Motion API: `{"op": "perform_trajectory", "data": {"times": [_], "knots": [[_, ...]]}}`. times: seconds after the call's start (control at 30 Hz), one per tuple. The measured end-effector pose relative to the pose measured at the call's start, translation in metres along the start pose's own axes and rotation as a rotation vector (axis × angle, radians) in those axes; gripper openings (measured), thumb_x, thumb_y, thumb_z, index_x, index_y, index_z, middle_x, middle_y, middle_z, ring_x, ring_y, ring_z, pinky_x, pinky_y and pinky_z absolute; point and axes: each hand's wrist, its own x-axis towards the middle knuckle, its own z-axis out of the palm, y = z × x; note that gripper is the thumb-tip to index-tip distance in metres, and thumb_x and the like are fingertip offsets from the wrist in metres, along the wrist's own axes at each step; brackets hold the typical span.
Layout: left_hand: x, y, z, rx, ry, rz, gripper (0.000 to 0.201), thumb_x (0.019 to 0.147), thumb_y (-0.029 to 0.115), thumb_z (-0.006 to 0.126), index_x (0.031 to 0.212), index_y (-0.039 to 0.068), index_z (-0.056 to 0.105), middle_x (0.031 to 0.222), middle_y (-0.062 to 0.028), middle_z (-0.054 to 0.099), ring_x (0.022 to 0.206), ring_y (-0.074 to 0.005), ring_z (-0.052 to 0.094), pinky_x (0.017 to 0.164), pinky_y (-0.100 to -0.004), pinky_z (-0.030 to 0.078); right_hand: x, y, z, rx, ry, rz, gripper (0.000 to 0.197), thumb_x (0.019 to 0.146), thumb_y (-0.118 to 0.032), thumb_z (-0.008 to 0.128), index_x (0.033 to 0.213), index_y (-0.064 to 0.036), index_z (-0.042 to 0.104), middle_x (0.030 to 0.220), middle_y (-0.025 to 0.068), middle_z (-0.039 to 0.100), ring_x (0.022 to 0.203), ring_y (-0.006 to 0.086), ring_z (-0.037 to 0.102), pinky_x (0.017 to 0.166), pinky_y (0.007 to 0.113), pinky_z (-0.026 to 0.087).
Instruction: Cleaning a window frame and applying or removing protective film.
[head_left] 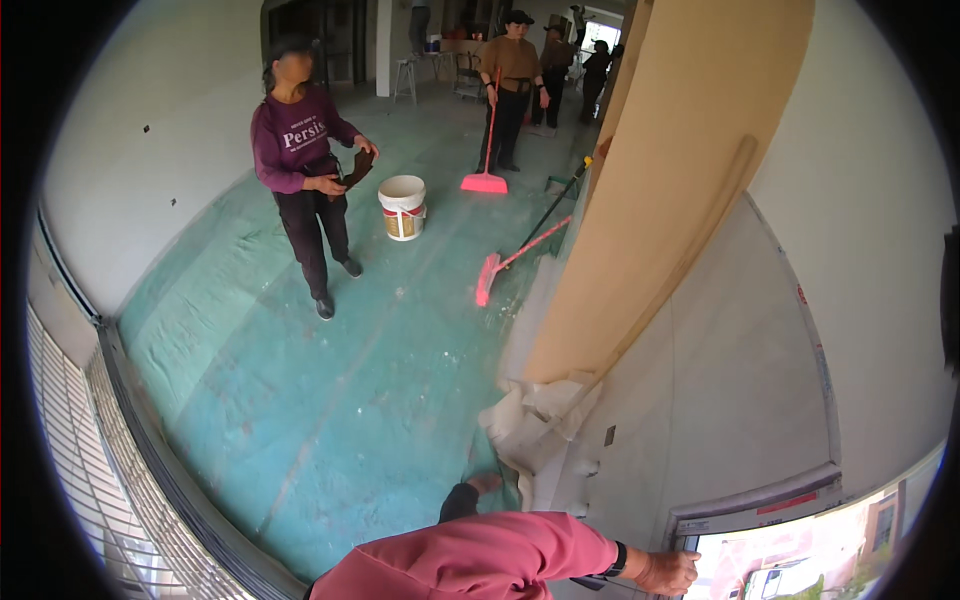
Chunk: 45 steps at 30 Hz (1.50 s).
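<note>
From the lower edge my left arm, in a pink sleeve with a dark watch band, reaches to the right. At its end my left hand [664, 573] is closed, its fingers curled at the dark edge of a window frame [692, 546]. Bright outdoor scenery shows through the window pane [790, 560] beside it. My right hand is out of view. Out on the floor, a person in a purple top [300, 140] holds a dark brown piece of material [357, 170] in both hands, next to a white bucket [403, 215].
Green protective sheeting [330, 400] covers the floor. A pink broom [487, 280] leans by a tan panel [650, 180]. Crumpled white sheeting [530, 415] lies at the panel's foot. Another person [515, 70] holds a pink broom [485, 183]; several people stand farther back. A railing [90, 430] runs along the left.
</note>
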Motion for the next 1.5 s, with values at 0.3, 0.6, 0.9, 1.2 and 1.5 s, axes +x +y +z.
{"op": "perform_trajectory", "data": {"times": [0.3,0.6,0.9,1.2,1.5], "knots": [[-0.005,-0.003,0.007,0.028,0.025,-0.031,0.02,0.072,0.015,0.056,0.054,0.008,0.05,0.061,-0.0058,0.047,0.062,-0.0224,0.05,0.078,-0.0368,0.035,-0.004,0.013,-0.008,-0.043,0.006,0.013,0.033,0.087,-0.033,0.051,0.1,-0.0036,0.057,0.078,0.0055,0.054,0.062,0.0113,0.047,0.055,0.024,0.043],[-0.005,-0.004,0.012,0.101,0.011,-0.013,0.021,0.074,0.017,0.055,0.055,0.009,0.051,0.061,-0.0047,0.046,0.064,-0.0206,0.05,0.077,-0.0361,0.035,-0.009,0.022,-0.015,-0.075,0.014,0.025,0.034,0.087,-0.034,0.052,0.101,-0.0039,0.057,0.08,0.0061,0.054,0.064,0.0122,0.048,0.056,0.025,0.043],[-0.003,-0.001,0.005,0.071,-0.018,-0.037,0.02,0.076,0.015,0.054,0.059,0.008,0.049,0.063,-0.0057,0.044,0.063,-0.0223,0.049,0.08,-0.0365,0.034,-0.013,0.03,-0.02,-0.094,0.016,0.029,0.034,0.086,-0.034,0.053,0.102,-0.0042,0.056,0.081,0.0068,0.054,0.065,0.0131,0.048,0.057,0.026,0.043],[-0.003,-0.003,0.008,0.182,-0.008,0.002,0.02,0.074,0.017,0.054,0.056,0.01,0.051,0.06,-0.0037,0.045,0.064,-0.0191,0.048,0.076,-0.0348,0.035,-0.015,0.035,-0.025,-0.1,0.015,0.043,0.035,0.086,-0.035,0.053,0.103,-0.0045,0.056,0.083,0.0074,0.054,0.067,0.0141,0.048,0.058,0.027,0.043],[-0.005,-0.003,0.01,0.148,-0.033,-0.019,0.019,0.076,0.016,0.053,0.059,0.009,0.049,0.065,-0.0051,0.043,0.065,-0.0204,0.048,0.079,-0.0369,0.035,-0.018,0.04,-0.029,-0.115,0.008,0.053,0.036,0.085,-0.035,0.054,0.104,-0.0048,0.055,0.085,0.0081,0.053,0.069,0.015,0.048,0.059,0.028,0.043]]}}
